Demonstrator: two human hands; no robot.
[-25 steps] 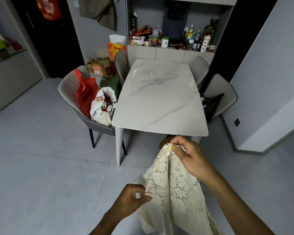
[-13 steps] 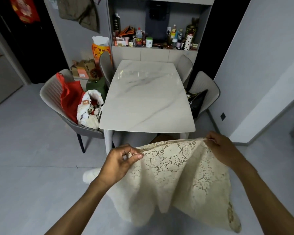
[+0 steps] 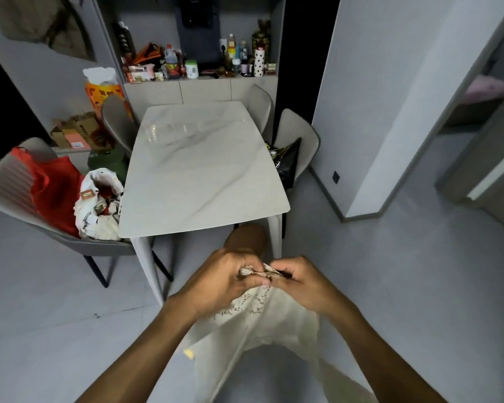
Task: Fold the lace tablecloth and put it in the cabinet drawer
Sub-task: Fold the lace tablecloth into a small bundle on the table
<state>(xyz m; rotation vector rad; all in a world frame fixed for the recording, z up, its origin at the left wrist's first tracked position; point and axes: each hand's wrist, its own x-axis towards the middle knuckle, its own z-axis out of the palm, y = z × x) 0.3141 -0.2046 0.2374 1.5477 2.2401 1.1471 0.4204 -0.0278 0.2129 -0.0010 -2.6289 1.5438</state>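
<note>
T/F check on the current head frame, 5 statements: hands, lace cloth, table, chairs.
1. Both hands pinch the lace tablecloth at its top edge. True: the left hand and right hand meet there, close together.
2. The cloth is spread over the marble table. False: it hangs from the hands over the floor, in front of the table.
3. A red bag sits on the chair left of the table. True.
4. The right hand is empty and hangs at the side. False: it grips the cloth edge.
5. The shelf behind the table is bare. False: bottles and jars stand on it.
</note>
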